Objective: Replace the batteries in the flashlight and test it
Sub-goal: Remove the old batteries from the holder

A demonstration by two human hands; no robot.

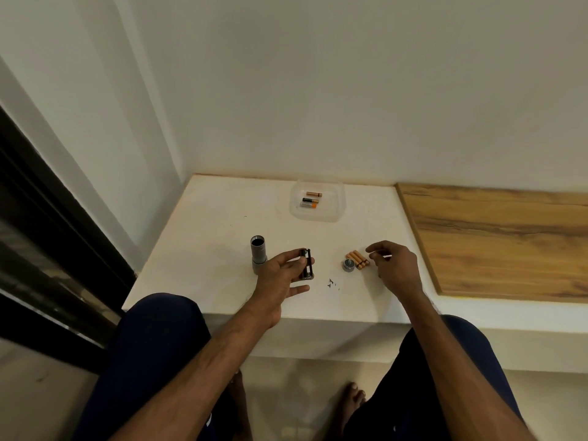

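The grey flashlight body (258, 254) stands upright on the white table (222, 224), its open end up. My left hand (280, 275) holds the dark battery holder (307, 264) between thumb and fingers, just right of the flashlight. Three copper-coloured batteries (358, 259) lie side by side on the table, with the grey end cap (348, 265) touching their left side. My right hand (394, 265) hovers just right of those batteries, fingers loosely curled and holding nothing that I can see.
A clear plastic tray (331, 211) at the back of the table holds three other batteries (310, 200). A wooden panel (496, 233) adjoins the table on the right. A white wall stands behind, dark window frame at left. Small dark specks (331, 283) lie near the front.
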